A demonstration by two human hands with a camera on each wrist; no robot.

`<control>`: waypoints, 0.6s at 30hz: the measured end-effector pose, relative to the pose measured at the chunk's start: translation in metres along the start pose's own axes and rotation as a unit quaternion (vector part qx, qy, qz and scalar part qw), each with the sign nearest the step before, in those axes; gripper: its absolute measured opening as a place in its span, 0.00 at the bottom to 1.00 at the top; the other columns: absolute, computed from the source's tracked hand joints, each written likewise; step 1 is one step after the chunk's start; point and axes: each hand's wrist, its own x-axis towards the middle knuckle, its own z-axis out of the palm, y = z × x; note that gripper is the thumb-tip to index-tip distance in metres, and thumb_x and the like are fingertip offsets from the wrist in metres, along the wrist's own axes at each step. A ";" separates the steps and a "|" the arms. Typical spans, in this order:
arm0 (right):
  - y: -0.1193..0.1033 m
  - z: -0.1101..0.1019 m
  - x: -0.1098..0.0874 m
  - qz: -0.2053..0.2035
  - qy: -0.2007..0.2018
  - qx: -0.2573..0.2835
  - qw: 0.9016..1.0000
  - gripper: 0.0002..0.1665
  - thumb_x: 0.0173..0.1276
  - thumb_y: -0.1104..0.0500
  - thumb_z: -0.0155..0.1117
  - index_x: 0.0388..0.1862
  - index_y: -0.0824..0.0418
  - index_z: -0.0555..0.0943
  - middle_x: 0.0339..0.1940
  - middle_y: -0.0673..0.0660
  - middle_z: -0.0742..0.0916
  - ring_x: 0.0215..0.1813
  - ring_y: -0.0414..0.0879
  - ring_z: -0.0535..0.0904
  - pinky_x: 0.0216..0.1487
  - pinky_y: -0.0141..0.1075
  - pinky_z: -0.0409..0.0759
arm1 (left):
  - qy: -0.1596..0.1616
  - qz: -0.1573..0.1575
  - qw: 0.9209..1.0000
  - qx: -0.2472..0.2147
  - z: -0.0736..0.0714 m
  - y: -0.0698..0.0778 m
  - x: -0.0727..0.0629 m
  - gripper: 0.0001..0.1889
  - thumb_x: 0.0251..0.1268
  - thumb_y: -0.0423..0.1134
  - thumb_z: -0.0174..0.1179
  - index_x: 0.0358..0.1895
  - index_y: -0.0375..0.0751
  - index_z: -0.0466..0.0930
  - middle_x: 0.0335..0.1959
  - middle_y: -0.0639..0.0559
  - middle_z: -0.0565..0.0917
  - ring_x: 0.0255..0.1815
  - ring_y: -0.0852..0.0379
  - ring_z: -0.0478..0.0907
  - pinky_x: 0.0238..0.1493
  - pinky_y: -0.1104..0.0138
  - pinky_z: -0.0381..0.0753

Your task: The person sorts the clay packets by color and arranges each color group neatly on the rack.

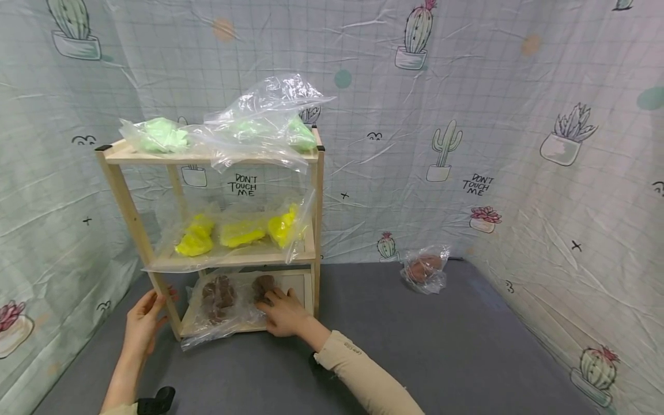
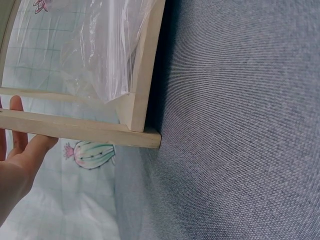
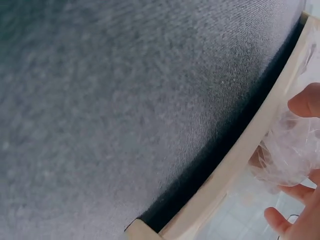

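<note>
A small wooden shelf rack (image 1: pixel 317 230) with three levels stands on a grey surface. My left hand (image 1: pixel 143 318) grips its front left post (image 2: pixel 75 129), the thumb on one side and fingers on the other. On the bottom shelf my right hand (image 1: pixel 285 314) holds a clear plastic bag with a brown lump (image 1: pixel 263 286). In the right wrist view its thumb and fingers (image 3: pixel 295 192) lie around the crinkled bag (image 3: pixel 287 155). Left of it lies another bag of brown lumps (image 1: pixel 219 297), its plastic edge hanging over the shelf front.
Bags with yellow lumps (image 1: pixel 242 231) lie along the middle shelf. Bags with pale green lumps (image 1: pixel 163 135) rest on top, loose plastic drooping over the front. Another bagged brown lump (image 1: pixel 425 268) lies at the back right, by the cactus-print curtain (image 1: pixel 363 190).
</note>
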 end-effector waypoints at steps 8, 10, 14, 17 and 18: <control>0.004 -0.007 -0.008 -0.011 -0.010 0.063 0.998 0.32 0.62 0.47 0.54 0.65 0.44 0.60 0.67 0.53 0.65 0.65 0.50 0.64 0.51 0.46 0.71 | -0.004 -0.001 1.000 0.002 0.000 0.000 -0.001 0.24 0.65 0.46 0.49 0.62 0.41 0.64 0.45 0.65 0.79 0.46 0.74 0.74 0.32 0.80 0.71; 0.005 -0.009 -0.011 -0.015 -0.010 0.073 0.997 0.33 0.61 0.48 0.55 0.66 0.45 0.58 0.67 0.54 0.64 0.66 0.50 0.63 0.52 0.47 0.71 | -0.002 0.000 1.000 0.000 0.000 0.000 -0.001 0.24 0.64 0.46 0.49 0.62 0.41 0.64 0.44 0.65 0.79 0.46 0.73 0.74 0.32 0.80 0.71; 0.006 -0.015 -0.021 -0.026 -0.005 0.085 0.996 0.36 0.61 0.49 0.55 0.67 0.46 0.56 0.67 0.54 0.64 0.67 0.48 0.63 0.52 0.47 0.71 | -0.006 0.006 1.000 -0.008 -0.001 0.000 -0.001 0.24 0.65 0.45 0.49 0.62 0.40 0.64 0.44 0.65 0.79 0.45 0.73 0.75 0.32 0.79 0.72; 0.009 -0.015 -0.029 -0.037 0.013 0.091 0.995 0.37 0.60 0.50 0.56 0.68 0.48 0.55 0.67 0.53 0.64 0.66 0.47 0.63 0.50 0.46 0.71 | -0.010 0.008 1.000 -0.009 0.000 0.001 -0.001 0.24 0.65 0.45 0.49 0.62 0.40 0.64 0.44 0.64 0.79 0.45 0.73 0.75 0.32 0.79 0.73; 0.010 -0.015 -0.032 -0.041 0.021 0.092 0.995 0.38 0.60 0.50 0.57 0.68 0.48 0.55 0.67 0.53 0.65 0.66 0.47 0.63 0.49 0.45 0.72 | -0.010 0.008 1.000 -0.007 0.000 0.001 -0.002 0.24 0.65 0.45 0.49 0.62 0.40 0.64 0.44 0.64 0.79 0.45 0.73 0.75 0.32 0.79 0.73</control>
